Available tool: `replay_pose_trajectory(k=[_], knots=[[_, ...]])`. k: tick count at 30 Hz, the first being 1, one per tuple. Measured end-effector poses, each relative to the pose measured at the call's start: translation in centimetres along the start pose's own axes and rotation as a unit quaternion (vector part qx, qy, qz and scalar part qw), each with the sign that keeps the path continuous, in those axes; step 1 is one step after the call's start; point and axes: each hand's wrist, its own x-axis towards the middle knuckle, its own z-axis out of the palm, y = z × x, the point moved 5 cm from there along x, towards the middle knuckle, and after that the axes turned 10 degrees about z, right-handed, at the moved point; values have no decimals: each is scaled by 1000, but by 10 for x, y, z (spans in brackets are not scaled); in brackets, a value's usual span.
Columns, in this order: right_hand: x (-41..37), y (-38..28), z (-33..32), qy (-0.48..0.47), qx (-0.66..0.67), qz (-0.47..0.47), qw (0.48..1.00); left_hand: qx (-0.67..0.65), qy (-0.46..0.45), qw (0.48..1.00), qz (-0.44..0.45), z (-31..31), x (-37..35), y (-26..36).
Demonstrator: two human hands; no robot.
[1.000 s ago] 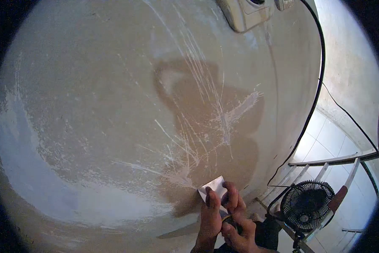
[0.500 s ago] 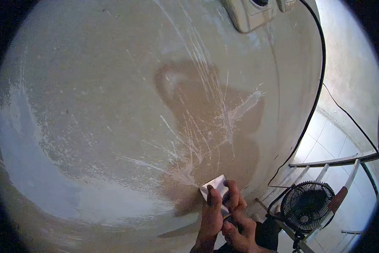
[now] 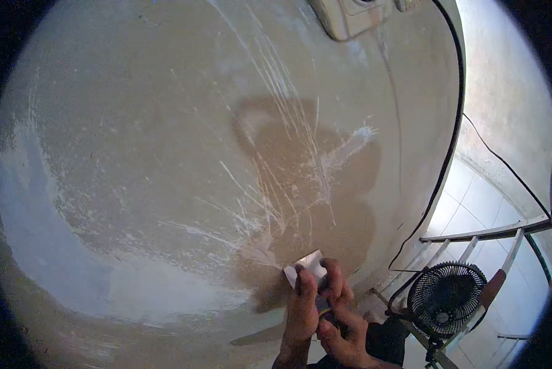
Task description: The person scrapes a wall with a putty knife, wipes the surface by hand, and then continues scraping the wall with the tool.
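Low in the centre, a flat pale metal blade of a scraper (image 3: 311,264) lies against the wall (image 3: 165,123). My left hand (image 3: 303,307) has its fingertips pressed on the blade's left part. My right hand (image 3: 346,326) is wrapped round the scraper's dark handle, with a finger on the blade's right edge. Just above and left of the blade, white scratches (image 3: 264,215) cross the wall. A brownish shadow lies over that part of it.
A black fan (image 3: 445,301) stands at the lower right beside a metal ladder (image 3: 491,234). A black cable (image 3: 459,92) runs down the wall's right side. A beige box (image 3: 350,18) is at the top. White patching (image 3: 116,289) covers the lower left wall.
The view has shifted a little. Both hands and the scraper have moved slightly left and up in the picture, and the scratches and beige box also appear further left.
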Motion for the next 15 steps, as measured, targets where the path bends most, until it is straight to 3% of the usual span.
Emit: replay_pose_trajectory(k=[4,7,8,10,15], knots=[[7,-8,8,-1,-17,50,999,30,-45,998,35,10,8,20],[-4,0,3,37,55,88,994,49,-11,998,43,9,0,17],[-3,2,4,40,53,84,994,25,-1,999,26,4,-4,7],[-1,-13,5,42,35,-100,993,-6,10,1000,10,-2,-2,-4],[-2,-30,-2,6,55,-28,998,14,-1,999,52,10,2,7]])
